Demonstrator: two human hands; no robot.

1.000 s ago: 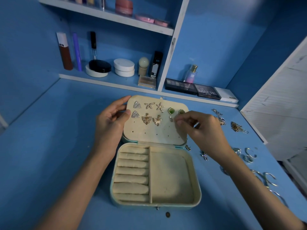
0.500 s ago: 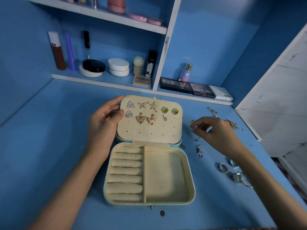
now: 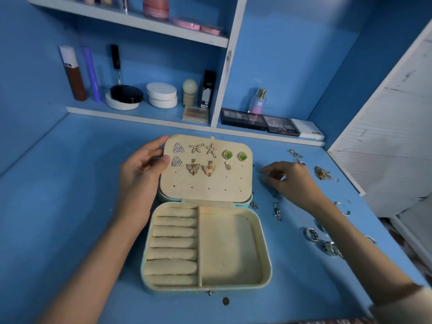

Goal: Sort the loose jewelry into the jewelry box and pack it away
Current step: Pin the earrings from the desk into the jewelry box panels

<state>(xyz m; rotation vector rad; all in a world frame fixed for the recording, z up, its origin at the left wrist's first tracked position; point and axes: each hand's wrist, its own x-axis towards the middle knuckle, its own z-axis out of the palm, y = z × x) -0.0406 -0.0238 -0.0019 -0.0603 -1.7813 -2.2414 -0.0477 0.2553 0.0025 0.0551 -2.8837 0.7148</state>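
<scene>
Steadying lid (image 3: 205,183) for pinning | left hand (image 3: 140,174) grips its edge | right hand (image 3: 292,181) loose-fingered, apparently empty, by loose earrings (image 3: 277,211)

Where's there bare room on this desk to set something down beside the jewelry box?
Free: the wide desktop left of the jewelry box and the left hand holding its lid; the strip between lid and shelf ledge. Crowded: right of the box, rings and chains around the right hand.

Single head-worn view, forward and down, close over the jewelry box (image 3: 229,249) on the desk (image 3: 81,183)
</scene>
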